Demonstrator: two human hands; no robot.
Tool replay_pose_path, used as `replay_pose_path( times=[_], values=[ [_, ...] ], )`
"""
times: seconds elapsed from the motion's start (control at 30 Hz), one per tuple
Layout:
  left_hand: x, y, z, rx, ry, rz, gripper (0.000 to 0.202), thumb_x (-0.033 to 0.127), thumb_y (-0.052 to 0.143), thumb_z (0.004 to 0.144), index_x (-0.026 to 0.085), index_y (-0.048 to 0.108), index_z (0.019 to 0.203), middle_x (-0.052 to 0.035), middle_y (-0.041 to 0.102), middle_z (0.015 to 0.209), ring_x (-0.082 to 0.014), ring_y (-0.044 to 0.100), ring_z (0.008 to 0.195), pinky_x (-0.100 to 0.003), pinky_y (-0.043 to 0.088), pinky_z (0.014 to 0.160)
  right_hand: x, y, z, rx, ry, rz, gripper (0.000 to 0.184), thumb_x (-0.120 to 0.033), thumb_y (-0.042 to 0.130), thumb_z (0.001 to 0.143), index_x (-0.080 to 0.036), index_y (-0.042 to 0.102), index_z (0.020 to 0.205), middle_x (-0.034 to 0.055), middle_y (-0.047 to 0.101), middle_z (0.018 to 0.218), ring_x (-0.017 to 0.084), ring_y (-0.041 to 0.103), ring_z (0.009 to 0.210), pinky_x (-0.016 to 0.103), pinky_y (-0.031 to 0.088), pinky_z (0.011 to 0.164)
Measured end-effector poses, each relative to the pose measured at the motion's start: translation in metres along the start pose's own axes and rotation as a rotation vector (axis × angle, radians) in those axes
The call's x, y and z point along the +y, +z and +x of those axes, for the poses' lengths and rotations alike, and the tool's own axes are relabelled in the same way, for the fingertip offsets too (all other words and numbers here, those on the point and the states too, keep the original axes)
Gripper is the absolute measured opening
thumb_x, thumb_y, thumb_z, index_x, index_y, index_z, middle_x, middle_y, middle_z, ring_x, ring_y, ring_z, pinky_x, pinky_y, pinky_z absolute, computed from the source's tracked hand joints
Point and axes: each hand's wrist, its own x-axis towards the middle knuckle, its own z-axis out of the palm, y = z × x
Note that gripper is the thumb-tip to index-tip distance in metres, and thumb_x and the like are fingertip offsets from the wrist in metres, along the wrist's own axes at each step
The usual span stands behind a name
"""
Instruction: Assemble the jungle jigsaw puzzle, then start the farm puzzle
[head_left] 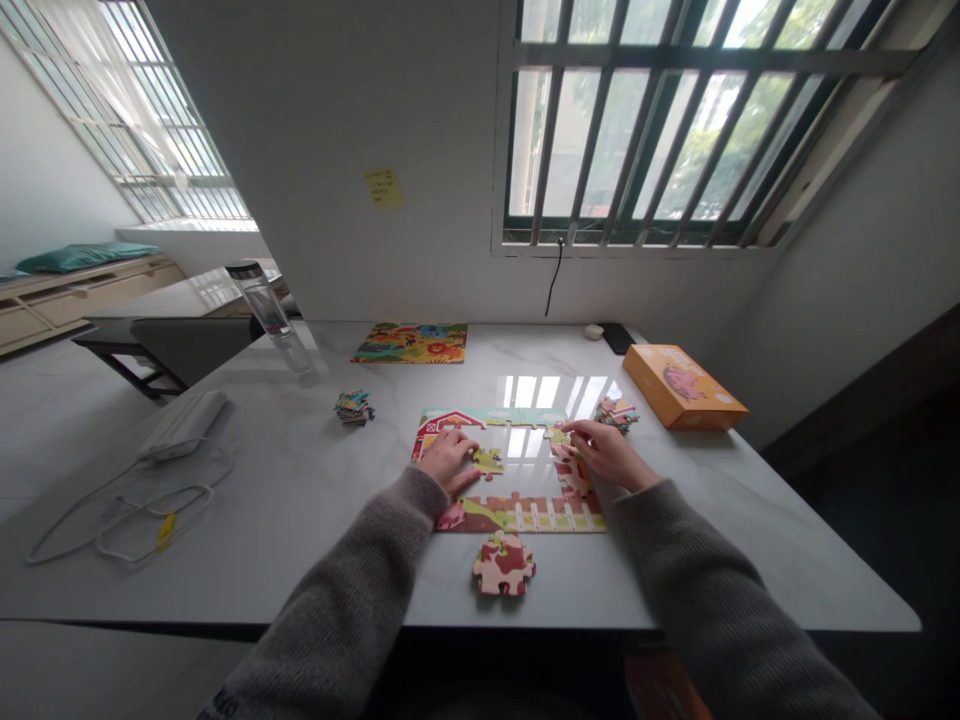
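A jigsaw puzzle frame (517, 518) of joined border pieces lies on the white table, with a barn at its left and a fence along the bottom. Inside it, my left hand (447, 462) rests with curled fingers at the edge of a green puzzle piece (489, 460). My right hand (611, 455) reaches over the right border, thumb and index finger pinched at a light green puzzle piece (556, 435) near the upper right corner. Its other fingers are folded. In front of the frame sits a stack of pink and brown puzzle pieces (504, 565).
Another stack of pieces (616, 412) stands beyond my right hand, near an orange box (682, 387). To the left are a stack of pieces (354, 407), a colourful animal picture (412, 342), a glass bottle (262, 300) and a white power strip (182, 425) with its cable.
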Motion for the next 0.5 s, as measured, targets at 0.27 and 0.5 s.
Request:
replay_pose_path(
  times=[0.27,0.5],
  values=[
    [0.010,-0.010,0.005,-0.085,0.007,0.028,0.032,0.037,0.073,0.076,0.019,0.068,0.102,-0.0090,0.061,0.102,-0.0287,0.054,0.101,-0.044,0.047,0.094,0.001,0.010,0.000,0.040,-0.049,0.046,0.032,-0.032,0.047,0.092,-0.016,0.073,0.102,0.0074,0.074,0.090,0.018,0.063,0.070,0.031,0.051,0.071],
    [0.021,-0.023,0.026,-0.222,0.041,0.063,0.032,0.041,0.076,0.074,0.019,0.068,0.097,-0.0086,0.064,0.107,-0.0291,0.055,0.108,-0.044,0.044,0.099,-0.012,0.012,0.000,0.051,-0.072,0.079,0.029,-0.029,0.047,0.091,-0.017,0.072,0.098,0.0070,0.075,0.093,0.017,0.062,0.069,0.030,0.050,0.068]
  ],
)
